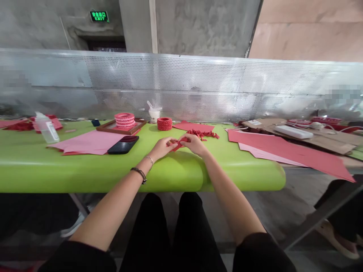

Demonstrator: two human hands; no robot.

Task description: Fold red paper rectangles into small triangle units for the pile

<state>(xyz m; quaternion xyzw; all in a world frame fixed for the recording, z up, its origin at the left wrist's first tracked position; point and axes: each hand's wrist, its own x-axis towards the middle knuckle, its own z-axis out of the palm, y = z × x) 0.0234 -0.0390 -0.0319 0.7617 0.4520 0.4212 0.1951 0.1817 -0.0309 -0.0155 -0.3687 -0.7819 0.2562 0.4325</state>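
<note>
Near the front edge of the green-covered table (136,173), my left hand (163,147) and my right hand (193,143) pinch a small piece of red paper (178,145) between them. My fingertips hide part of the piece. Just beyond my right hand lies a heap of small folded red paper pieces (202,134). A flat red paper sheet (193,127) rests behind the heap. Past my left hand stands a stack of red rings (164,124), and a black phone-like object (123,145) lies to its left.
Pink sheets (90,142) and a clear bottle (47,127) lie to the left. Pink rings (124,120) sit on a brown tray (113,129). Long red paper (283,151) and a white power strip (294,132) are at the right. A perforated metal barrier (181,83) runs behind.
</note>
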